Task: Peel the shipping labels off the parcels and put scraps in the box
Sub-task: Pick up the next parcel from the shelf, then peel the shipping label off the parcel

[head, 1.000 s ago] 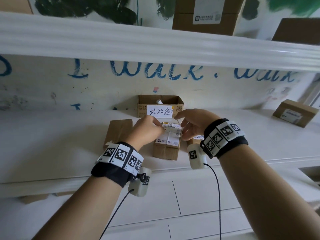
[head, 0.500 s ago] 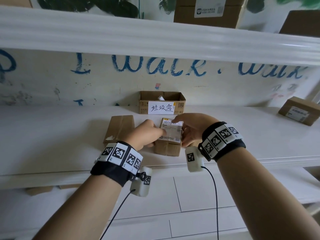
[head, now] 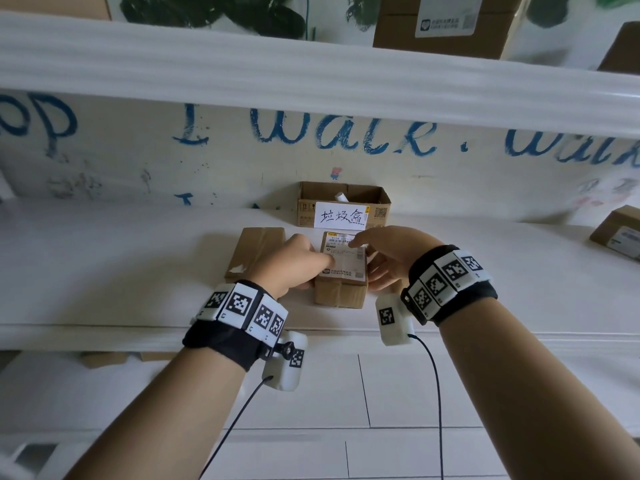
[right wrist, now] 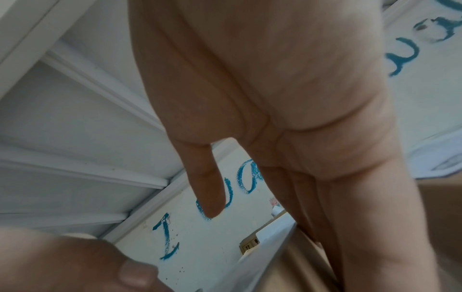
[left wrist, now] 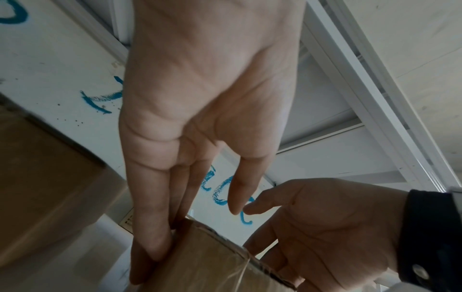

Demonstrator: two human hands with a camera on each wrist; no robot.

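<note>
A small brown parcel (head: 341,292) stands on the white shelf (head: 121,265) with a white shipping label (head: 346,259) flat on its top. My left hand (head: 311,268) is at its left side: the straight fingers (left wrist: 152,233) press the cardboard wall (left wrist: 212,262) and the thumb lies over the label. My right hand (head: 375,258) flanks the right side, fingers (right wrist: 350,227) straight along the parcel (right wrist: 300,266), with one digit reaching over the label's far edge. The open scrap box (head: 381,202) with a handwritten sign stands just behind, with a white scrap inside.
A flat brown parcel (head: 256,251) lies just left of my left hand. Another labelled parcel (head: 618,233) sits at the far right of the shelf. The upper shelf (head: 311,74) overhangs, carrying a large labelled box (head: 443,22). The painted back wall is close behind.
Both hands have moved from picking at the label's top to flanking the parcel's sides. The parcel was tipped up briefly and now lies flat, a little nearer the shelf's front.
</note>
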